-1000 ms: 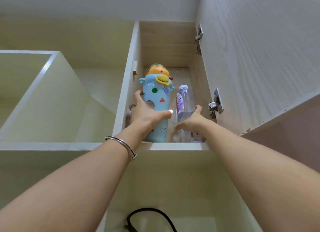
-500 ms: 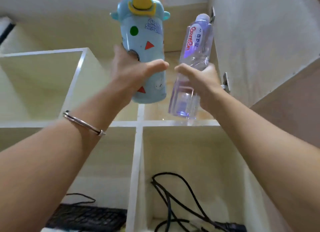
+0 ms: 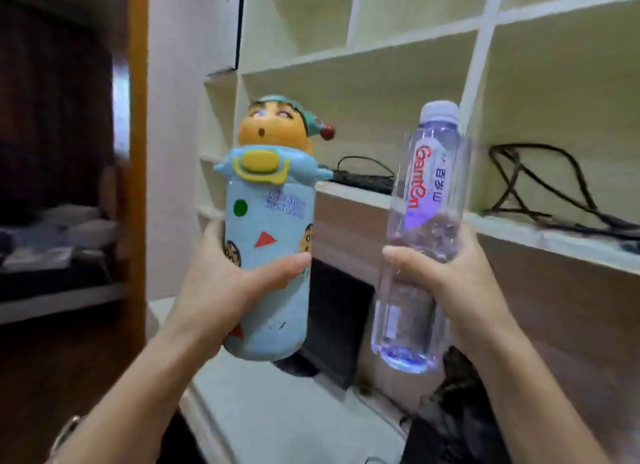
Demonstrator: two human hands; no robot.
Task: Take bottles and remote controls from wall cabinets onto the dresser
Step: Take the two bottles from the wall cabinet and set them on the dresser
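On the head view, I'm seeing both bottles out of the wall cabinet now, where a second ago they were still standing on its shelf, so the fetching half looks done and I'm carrying them down toward the dresser. My left hand (image 3: 221,290) is wrapping its fingers around the lower body of the blue cartoon bottle (image 3: 268,256), thumb across the front; my right hand (image 3: 457,280) is closing around the middle of the clear water bottle (image 3: 415,249). Both are riding upright in the air, near each other but apart. Below them the pale dresser top (image 3: 277,411) is lying open, with a dark panel (image 3: 332,325) behind it. The shelf edge (image 3: 519,231) carrying black cables (image 3: 540,193) is running just behind the clear bottle, so I'm judging a straight lowering safest.
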